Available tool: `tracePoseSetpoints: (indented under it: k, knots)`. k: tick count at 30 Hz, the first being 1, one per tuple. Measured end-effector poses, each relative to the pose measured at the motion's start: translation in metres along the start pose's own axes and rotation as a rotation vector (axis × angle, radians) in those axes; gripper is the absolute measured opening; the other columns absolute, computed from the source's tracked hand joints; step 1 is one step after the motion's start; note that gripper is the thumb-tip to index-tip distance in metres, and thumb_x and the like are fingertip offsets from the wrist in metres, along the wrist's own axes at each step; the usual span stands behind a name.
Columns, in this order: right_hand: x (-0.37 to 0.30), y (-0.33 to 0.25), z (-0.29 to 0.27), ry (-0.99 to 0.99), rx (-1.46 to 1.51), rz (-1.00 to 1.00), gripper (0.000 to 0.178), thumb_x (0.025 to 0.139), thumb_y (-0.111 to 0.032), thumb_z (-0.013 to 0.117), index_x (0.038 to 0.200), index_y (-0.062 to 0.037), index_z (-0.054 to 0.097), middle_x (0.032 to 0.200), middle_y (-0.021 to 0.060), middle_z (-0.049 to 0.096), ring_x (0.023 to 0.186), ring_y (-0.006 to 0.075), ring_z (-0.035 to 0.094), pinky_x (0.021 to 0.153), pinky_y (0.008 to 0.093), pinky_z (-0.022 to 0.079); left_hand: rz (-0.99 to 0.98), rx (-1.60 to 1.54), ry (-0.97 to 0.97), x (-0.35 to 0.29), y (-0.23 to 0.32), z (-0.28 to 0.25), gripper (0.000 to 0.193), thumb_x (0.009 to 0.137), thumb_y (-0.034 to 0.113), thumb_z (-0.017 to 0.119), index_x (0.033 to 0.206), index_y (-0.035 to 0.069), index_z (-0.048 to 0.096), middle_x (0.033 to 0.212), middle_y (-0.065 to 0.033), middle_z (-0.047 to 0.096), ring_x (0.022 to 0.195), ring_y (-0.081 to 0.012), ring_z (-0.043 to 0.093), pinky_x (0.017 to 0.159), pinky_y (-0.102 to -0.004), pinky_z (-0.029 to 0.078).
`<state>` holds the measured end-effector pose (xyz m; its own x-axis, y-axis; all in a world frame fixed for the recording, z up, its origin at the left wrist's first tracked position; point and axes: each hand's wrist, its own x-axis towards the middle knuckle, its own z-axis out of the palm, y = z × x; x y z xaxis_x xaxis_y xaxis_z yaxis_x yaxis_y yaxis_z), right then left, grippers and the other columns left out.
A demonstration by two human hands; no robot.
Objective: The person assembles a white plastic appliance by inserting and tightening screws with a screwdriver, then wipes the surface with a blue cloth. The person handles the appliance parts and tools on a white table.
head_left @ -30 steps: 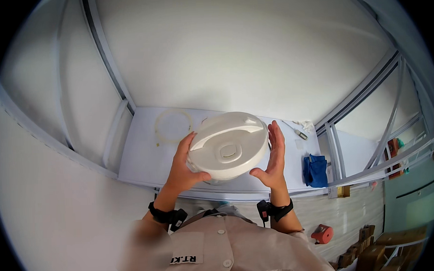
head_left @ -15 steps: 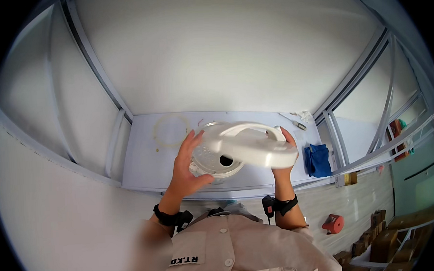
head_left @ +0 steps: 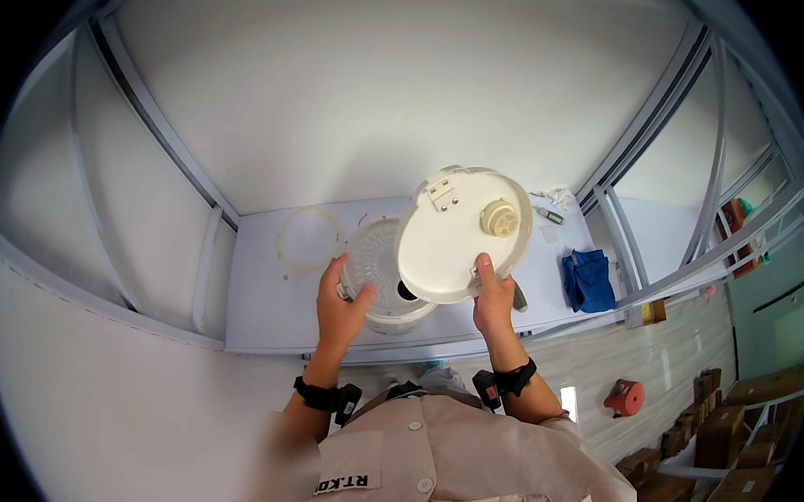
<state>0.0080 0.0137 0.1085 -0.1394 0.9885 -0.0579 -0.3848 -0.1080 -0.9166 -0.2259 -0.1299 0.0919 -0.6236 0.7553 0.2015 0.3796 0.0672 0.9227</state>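
The right hand [head_left: 494, 305] is holding an off-white appliance lid [head_left: 451, 249] by its lower edge, just right of the frame's centre; its fingers are closing on the rim, with the thumb pressing over the underside, which is facing the camera. A cream round fitting [head_left: 500, 218] is sitting on the right part of that underside. The lid is hiding the right part of a round white appliance base [head_left: 396, 322], which is standing on the worktop [head_left: 261, 302] at the centre of the frame and showing a ribbed interior with a dark round hole. The left hand [head_left: 340, 315] is reaching to the base's left rim, its fingers standing partly open, thumb apart; whether they are gripping it I cannot tell. A thin yellowish ring [head_left: 279, 247] is lying left of the base. Right of the lid, a screwdriver [head_left: 550, 216] is lying near a crumpled white tissue [head_left: 558, 197], and a blue cloth [head_left: 587, 281] is resting below them.
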Motion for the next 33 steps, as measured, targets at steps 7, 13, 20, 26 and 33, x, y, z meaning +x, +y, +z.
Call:
tracePoseSetpoints:
  k: [7,13,20,26,33]
  knots:
    - [-0.009,0.005,0.01,-0.079,-0.022,0.079,0.054,0.103,-0.028,0.076,0.143,0.0037,0.057,0.133,0.011,0.069,0.118,0.0196,0.067,0.101,0.0347,0.053,0.155,0.12,0.058,-0.003,-0.02,0.001,0.069,0.093,0.006,0.076,0.156,0.001,0.05,0.162,-0.026,0.042,0.141,-0.0321,0.053,0.095,-0.0361,0.059]
    - [-0.012,0.011,0.028,-0.178,-0.083,0.056,0.05,0.103,-0.032,0.076,0.133,0.0061,0.066,0.123,0.0112,0.074,0.109,0.016,0.068,0.095,0.0314,0.054,0.082,0.085,0.108,-0.009,-0.023,-0.016,0.067,0.093,0.005,0.075,0.155,-0.001,0.049,0.151,-0.0223,0.052,0.128,-0.028,0.061,0.094,-0.0365,0.058]
    - [-0.006,0.033,0.049,-0.247,-0.1,0.036,0.048,0.103,-0.034,0.075,0.129,0.0055,0.069,0.118,0.0103,0.075,0.106,0.0148,0.068,0.092,0.0311,0.055,0.016,0.103,0.173,-0.013,-0.004,-0.038,0.067,0.092,0.018,0.076,0.151,-0.001,0.053,0.155,-0.0293,0.05,0.147,-0.0437,0.047,0.12,-0.049,0.04]
    - [0.002,0.045,0.058,-0.292,-0.065,0.082,0.047,0.103,-0.033,0.076,0.129,0.0056,0.069,0.117,0.0103,0.075,0.104,0.0148,0.069,0.09,0.031,0.055,0.017,0.188,0.206,-0.015,-0.006,-0.045,0.067,0.091,0.018,0.077,0.151,-0.001,0.053,0.156,-0.0282,0.049,0.148,-0.0439,0.046,0.12,-0.0492,0.039]
    - [0.0,0.045,0.081,-0.402,-0.068,0.186,0.048,0.103,-0.031,0.076,0.132,0.0059,0.066,0.12,0.0112,0.075,0.106,0.0168,0.07,0.092,0.033,0.057,-0.003,0.118,0.261,-0.006,-0.019,-0.056,0.067,0.092,0.015,0.078,0.152,-0.001,0.051,0.151,-0.023,0.053,0.141,-0.0351,0.052,0.117,-0.0442,0.043]
